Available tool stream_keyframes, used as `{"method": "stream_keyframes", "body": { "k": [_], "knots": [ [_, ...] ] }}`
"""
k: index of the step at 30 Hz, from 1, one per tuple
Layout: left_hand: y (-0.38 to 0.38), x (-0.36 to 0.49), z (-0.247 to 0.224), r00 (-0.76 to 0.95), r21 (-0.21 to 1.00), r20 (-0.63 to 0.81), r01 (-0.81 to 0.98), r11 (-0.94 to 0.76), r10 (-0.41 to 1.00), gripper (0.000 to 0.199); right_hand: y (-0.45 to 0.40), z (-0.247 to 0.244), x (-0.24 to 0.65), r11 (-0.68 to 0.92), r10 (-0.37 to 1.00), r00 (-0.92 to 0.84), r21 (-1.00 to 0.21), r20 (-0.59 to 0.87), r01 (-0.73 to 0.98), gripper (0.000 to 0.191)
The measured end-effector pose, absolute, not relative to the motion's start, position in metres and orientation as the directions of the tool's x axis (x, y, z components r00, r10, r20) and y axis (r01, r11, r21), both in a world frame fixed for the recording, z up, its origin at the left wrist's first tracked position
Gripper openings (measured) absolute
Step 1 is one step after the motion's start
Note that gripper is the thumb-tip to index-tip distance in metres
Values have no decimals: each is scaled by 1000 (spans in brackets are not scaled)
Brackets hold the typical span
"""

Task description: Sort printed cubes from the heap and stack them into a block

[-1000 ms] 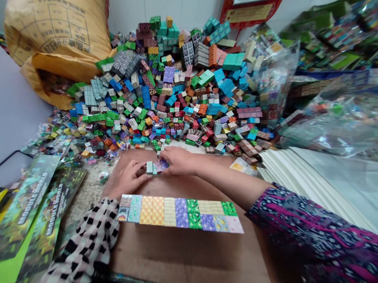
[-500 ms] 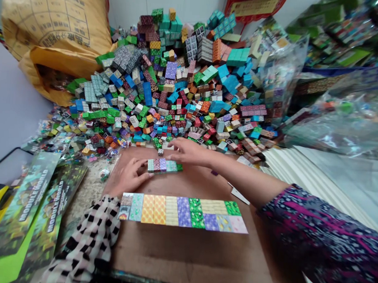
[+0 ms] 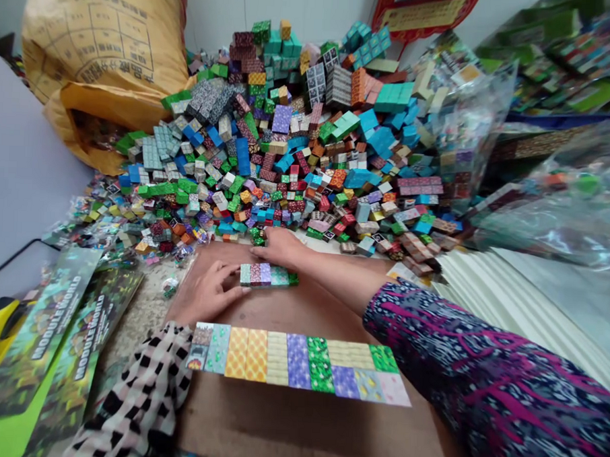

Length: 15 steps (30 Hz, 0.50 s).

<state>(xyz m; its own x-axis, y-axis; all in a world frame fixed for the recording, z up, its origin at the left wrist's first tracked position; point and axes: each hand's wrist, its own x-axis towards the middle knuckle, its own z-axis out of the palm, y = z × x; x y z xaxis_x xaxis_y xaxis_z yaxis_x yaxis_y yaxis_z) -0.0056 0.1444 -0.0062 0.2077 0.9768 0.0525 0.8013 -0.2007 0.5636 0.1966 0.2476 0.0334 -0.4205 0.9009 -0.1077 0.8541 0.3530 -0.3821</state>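
Note:
My left hand (image 3: 212, 293) rests on the brown board, thumb and forefinger apart, at the left end of a short row of patterned blocks (image 3: 265, 274). That row has mint, dark red, purple, teal and green pieces. My right hand (image 3: 282, 248) reaches past the row to the front edge of the block pile, its fingers curled down beside small green blocks (image 3: 257, 236). Whatever lies under those fingertips is hidden. Closer to me, a longer two-deep strip of patterned blocks (image 3: 299, 360) lies across the board, with orange, cream, purple, green and pink faces.
A big heap of mixed blocks (image 3: 288, 154) fills the back. At the left stand a yellow sack (image 3: 105, 44) and printed "Module World" sheets (image 3: 59, 312). Clear plastic bags (image 3: 553, 199) and a stack of white sheets (image 3: 508, 305) lie right. The brown board (image 3: 276, 436) is underneath.
My right hand has moved forward and left from above the short row to the pile's edge, its fingers now bent down. My left hand stays by the row. The view has shifted slightly.

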Motion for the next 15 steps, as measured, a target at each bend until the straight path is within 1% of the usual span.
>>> {"method": "stream_keyframes", "body": {
  "k": [5, 8, 15],
  "knots": [
    [143, -5, -5, 187, 564, 30, 808, -171, 982, 56, 252, 31, 191, 300, 916, -379, -410, -127, 862, 23],
    [143, -6, -7, 192, 547, 31, 818, -177, 981, 55, 254, 29, 189, 289, 921, -368, -412, -125, 864, 21],
    [142, -8, -7, 213, 534, 89, 814, -228, 973, 52, 258, 33, 195, 297, 913, -383, -416, -138, 859, 19]
  ]
}}
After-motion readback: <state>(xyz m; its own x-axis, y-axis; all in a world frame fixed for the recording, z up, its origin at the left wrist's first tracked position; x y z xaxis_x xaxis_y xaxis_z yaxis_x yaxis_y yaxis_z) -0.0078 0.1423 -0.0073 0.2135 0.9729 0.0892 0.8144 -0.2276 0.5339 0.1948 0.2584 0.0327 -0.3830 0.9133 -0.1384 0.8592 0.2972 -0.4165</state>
